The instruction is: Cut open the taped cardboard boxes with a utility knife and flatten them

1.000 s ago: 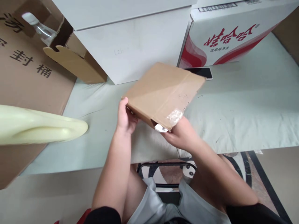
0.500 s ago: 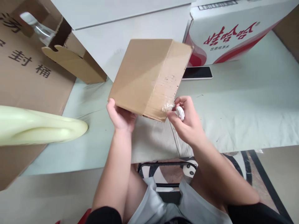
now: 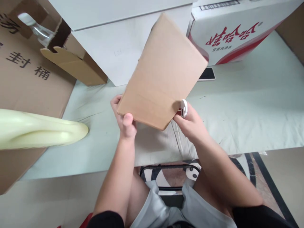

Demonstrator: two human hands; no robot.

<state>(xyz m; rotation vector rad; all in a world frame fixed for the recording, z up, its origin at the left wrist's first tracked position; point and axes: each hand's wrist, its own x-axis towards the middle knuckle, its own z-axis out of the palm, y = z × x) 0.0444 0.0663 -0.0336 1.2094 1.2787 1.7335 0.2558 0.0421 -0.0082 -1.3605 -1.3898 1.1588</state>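
A small brown cardboard box is held up over the table, tilted so one plain face points at me. My left hand grips its lower left corner, thumb on the front face and fingers behind. My right hand is closed at the box's lower right edge and holds a small white object between thumb and fingers; part of those fingers is hidden behind the box.
A pale cloth-covered table carries a white box, a red-and-white printed carton and a dark phone. Big brown cardboard and a cream plastic piece lie at left.
The box has been turned and tipped upward, so its taped side no longer shows. My left thumb came round onto the front face. My right hand stayed at the lower right edge with the white object.
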